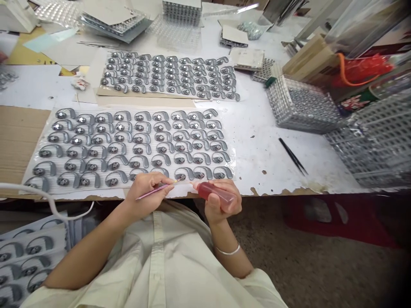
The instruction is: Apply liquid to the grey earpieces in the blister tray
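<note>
My left hand (148, 192) pinches a thin pink stick (154, 191), its pale tip pointing right at the front edge of a sheet of parts. My right hand (224, 197) is wrapped round a translucent red squeeze bottle (215, 193), tilted so that its narrow nozzle points left toward the stick's tip. Between and just beyond both hands lies the sheet (125, 145), bearing rows of grey curved hook-shaped parts with round metal centres. One such part (184, 174) sits right by the stick's tip. The left hand partly covers parts in the front row.
Behind lies a second sheet of similar parts (167, 75). Black tweezers (293, 156) rest to the right, near stacked perforated trays (302, 102). A white cable (48, 201) curves in at left. More hook-shaped parts (25, 252) lie lower left, below the table edge.
</note>
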Demonstrator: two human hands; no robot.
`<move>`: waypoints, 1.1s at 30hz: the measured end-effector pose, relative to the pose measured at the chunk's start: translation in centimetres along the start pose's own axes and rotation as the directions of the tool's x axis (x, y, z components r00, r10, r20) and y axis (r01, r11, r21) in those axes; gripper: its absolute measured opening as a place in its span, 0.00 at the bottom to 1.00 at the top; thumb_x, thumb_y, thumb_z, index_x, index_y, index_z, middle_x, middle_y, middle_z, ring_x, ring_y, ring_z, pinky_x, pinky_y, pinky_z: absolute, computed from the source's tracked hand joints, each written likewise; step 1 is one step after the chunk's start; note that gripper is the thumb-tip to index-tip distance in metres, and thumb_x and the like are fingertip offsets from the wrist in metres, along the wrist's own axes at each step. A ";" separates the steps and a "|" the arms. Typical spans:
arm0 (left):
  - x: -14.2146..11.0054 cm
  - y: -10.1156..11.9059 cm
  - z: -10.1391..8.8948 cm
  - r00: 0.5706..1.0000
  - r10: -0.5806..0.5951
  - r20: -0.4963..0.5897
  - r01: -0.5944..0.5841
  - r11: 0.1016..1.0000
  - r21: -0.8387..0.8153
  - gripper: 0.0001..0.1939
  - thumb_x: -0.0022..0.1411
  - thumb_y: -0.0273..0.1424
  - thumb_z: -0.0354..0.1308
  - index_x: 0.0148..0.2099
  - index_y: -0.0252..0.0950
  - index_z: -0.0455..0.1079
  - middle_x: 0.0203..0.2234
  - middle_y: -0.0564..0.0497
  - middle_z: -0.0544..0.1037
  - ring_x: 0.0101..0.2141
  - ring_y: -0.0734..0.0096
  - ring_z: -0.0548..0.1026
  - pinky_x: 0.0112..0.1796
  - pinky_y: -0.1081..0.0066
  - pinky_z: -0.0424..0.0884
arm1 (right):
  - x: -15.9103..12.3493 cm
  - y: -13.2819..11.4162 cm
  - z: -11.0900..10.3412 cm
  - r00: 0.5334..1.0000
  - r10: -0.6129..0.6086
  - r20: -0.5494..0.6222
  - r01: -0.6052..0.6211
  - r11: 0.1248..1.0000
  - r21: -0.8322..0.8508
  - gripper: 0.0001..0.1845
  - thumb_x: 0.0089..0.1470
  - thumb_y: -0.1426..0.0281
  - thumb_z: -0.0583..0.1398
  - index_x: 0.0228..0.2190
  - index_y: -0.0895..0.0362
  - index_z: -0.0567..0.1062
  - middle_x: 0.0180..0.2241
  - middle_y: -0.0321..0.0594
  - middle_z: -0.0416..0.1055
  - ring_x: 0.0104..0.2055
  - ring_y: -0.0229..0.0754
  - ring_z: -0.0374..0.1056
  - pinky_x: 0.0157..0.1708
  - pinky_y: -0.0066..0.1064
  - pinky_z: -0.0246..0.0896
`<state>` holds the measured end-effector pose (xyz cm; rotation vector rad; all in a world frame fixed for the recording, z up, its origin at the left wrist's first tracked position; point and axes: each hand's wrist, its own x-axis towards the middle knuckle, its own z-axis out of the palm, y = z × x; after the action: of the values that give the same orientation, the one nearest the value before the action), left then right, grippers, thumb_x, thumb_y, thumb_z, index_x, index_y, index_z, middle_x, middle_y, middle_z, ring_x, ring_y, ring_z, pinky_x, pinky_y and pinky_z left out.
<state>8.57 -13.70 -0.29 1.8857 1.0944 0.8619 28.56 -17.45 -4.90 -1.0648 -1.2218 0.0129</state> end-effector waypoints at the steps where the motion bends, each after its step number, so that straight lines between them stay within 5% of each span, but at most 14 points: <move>1: 0.1 0.1 -0.1 1.000 -0.027 0.005 0.027 0.999 -0.020 0.04 0.58 0.28 0.60 0.33 0.35 0.76 0.25 0.51 0.79 0.23 0.76 0.73 0.24 0.78 0.65 | 0.0 0.0 0.0 1.000 0.005 0.003 -0.005 1.000 -0.003 0.11 0.51 0.62 0.61 0.34 0.56 0.69 0.26 0.36 0.69 0.29 0.41 0.69 0.26 0.38 0.68; 11: 1.8 1.1 -1.3 0.953 -0.272 0.132 0.281 0.958 -0.054 0.06 0.54 0.30 0.60 0.32 0.36 0.78 0.27 0.50 0.80 0.27 0.70 0.76 0.25 0.77 0.67 | 0.4 -0.1 0.0 0.996 0.084 0.034 -0.085 0.996 0.034 0.10 0.51 0.63 0.62 0.32 0.56 0.70 0.27 0.37 0.70 0.29 0.42 0.69 0.27 0.38 0.67; 19: 2.3 1.0 -1.5 0.951 -0.284 0.124 0.290 0.956 -0.035 0.07 0.53 0.32 0.61 0.32 0.36 0.79 0.27 0.50 0.81 0.27 0.69 0.76 0.24 0.77 0.69 | 0.8 -0.5 0.3 0.990 0.128 0.054 -0.133 0.987 0.089 0.10 0.51 0.63 0.61 0.32 0.56 0.71 0.27 0.38 0.71 0.30 0.41 0.68 0.28 0.38 0.67; 33: 2.4 0.8 -1.5 0.930 -0.333 0.154 0.345 0.937 -0.061 0.07 0.52 0.32 0.61 0.32 0.37 0.79 0.28 0.51 0.81 0.28 0.68 0.77 0.25 0.77 0.69 | 0.5 -0.1 0.2 0.997 0.024 0.080 -0.031 0.996 0.083 0.11 0.51 0.64 0.62 0.34 0.57 0.70 0.28 0.38 0.71 0.30 0.42 0.70 0.28 0.39 0.68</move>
<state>8.57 -11.39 1.54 1.5957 1.2274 0.5602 28.54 -17.09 -4.49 -1.0156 -1.2664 0.1275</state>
